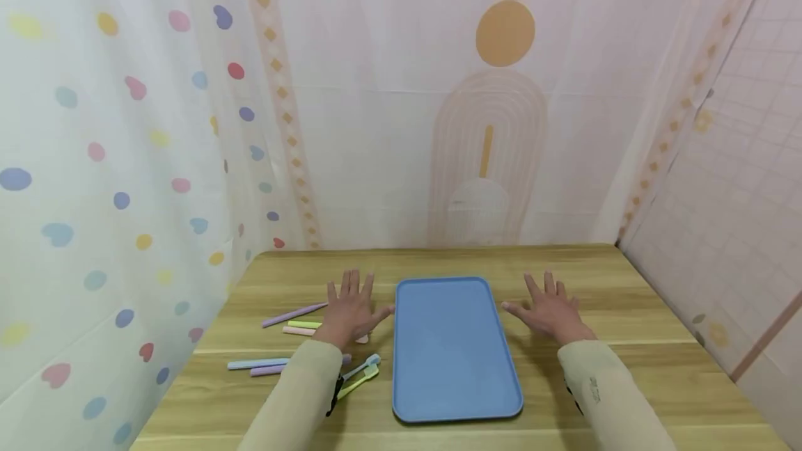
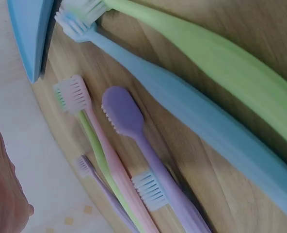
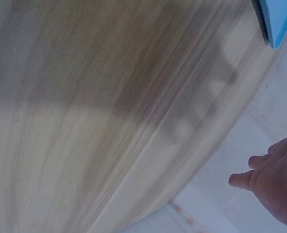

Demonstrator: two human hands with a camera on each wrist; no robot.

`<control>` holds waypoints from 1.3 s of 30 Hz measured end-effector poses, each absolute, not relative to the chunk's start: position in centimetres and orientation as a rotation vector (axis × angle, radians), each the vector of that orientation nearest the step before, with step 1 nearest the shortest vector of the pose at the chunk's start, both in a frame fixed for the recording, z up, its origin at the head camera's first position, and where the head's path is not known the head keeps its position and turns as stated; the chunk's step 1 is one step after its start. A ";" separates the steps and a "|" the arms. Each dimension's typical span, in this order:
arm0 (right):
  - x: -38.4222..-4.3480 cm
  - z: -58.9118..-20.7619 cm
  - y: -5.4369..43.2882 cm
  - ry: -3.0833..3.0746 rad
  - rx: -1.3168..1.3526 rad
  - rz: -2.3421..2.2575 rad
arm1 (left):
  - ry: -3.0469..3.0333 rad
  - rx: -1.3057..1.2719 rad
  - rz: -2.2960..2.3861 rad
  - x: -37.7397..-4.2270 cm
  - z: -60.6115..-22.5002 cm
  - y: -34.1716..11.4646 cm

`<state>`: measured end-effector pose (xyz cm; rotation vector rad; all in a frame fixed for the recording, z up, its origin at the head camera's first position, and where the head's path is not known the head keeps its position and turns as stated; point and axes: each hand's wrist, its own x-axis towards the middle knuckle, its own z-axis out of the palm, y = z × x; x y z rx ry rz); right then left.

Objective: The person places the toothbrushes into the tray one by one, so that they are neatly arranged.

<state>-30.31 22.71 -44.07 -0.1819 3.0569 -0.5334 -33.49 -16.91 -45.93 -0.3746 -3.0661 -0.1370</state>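
Spreading our fingers wide, we held nothing in the left hand (image 1: 349, 312) or the right hand (image 1: 551, 313); both reached out over the desk (image 1: 583, 263), backs upward. The blue tray (image 1: 452, 353) lay flat between them. Our left thumb pointed at its left edge, though we could not tell whether it touched; our right thumb ended just beside the opposite edge. Left of the tray lay the toothbrushes (image 1: 268, 370), partly hidden by our left hand and sleeve (image 1: 294, 395): a thin purple one (image 1: 294, 314) farthest off, a pink one (image 2: 115, 167) against a green one (image 2: 102, 159), another purple one (image 2: 124, 111) over pale blue bristles (image 2: 152, 189), and a blue one (image 2: 172, 92) beside a second green one (image 2: 206, 53).
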 end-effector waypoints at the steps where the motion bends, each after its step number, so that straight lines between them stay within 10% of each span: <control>1: -30.4 -43.9 22.6 3.051 -0.181 -0.539 | -3.062 -0.378 -0.150 -33.5 -45.7 -17.0; 39: -30.2 -45.3 20.6 2.778 -0.116 -1.152 | -3.064 -0.325 -0.367 -34.1 -42.6 -21.0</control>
